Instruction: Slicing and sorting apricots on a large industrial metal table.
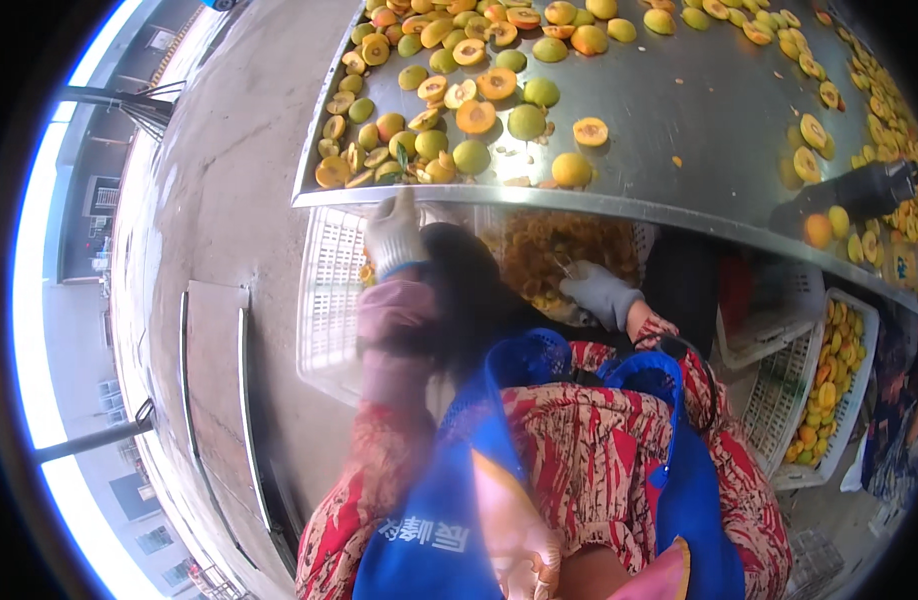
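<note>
My left hand [397, 238], in a white knitted glove, is at the near left edge of the metal table [679, 150], its fingers drawn together beside a cluster of apricot-like fruit [429, 145]. What those fingers hold, if anything, does not show. Lower and to the right, my right hand [601, 293] wears a grey glove and hovers over a crate of brownish-orange fruit pieces [549, 250] under the table edge. Its fingers are closed, and a thin shiny piece shows at the fingertips, too small to name.
Whole and halved fruit lies scattered across the tabletop. A dark cylindrical object [869, 190] rests at the right. White plastic crates stand below the table, one crate [317, 300] at left and another crate [859, 400] of fruit at right. A metal-edged board [216, 380] lies on the floor.
</note>
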### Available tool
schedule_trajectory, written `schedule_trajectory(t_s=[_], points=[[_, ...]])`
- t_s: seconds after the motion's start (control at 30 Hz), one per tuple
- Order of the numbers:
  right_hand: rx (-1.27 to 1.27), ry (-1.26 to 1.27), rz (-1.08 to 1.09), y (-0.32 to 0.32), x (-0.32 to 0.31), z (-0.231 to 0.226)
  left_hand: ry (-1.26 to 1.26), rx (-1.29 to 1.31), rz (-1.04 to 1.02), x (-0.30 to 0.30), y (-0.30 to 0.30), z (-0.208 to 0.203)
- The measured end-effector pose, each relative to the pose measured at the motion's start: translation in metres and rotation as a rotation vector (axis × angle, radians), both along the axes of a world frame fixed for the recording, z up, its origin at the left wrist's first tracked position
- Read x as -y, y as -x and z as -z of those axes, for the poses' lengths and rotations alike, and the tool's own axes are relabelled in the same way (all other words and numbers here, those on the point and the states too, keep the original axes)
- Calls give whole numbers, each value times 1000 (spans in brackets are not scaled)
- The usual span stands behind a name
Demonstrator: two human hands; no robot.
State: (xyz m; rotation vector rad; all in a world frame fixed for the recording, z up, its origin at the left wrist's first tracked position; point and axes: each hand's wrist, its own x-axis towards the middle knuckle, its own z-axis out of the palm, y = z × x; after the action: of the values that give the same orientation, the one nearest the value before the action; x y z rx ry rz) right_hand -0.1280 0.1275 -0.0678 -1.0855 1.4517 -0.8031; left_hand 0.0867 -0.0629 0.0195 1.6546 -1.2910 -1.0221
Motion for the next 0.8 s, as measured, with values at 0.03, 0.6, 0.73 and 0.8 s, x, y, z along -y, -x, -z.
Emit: schedule_trajectory(t_s=[0.03,0.6,0.73,0.8], points=[[147,-230,85,1,3,-5,213,588,39,8,-16,-3],[330,-200,-139,2,15,-60,76,1136,253,83,62,-40],[252,46,-182,7,16,-50,62,1168,500,83,126,-14],[249,68,-206,10,17,-36,211,1056,497,82,127,0]])
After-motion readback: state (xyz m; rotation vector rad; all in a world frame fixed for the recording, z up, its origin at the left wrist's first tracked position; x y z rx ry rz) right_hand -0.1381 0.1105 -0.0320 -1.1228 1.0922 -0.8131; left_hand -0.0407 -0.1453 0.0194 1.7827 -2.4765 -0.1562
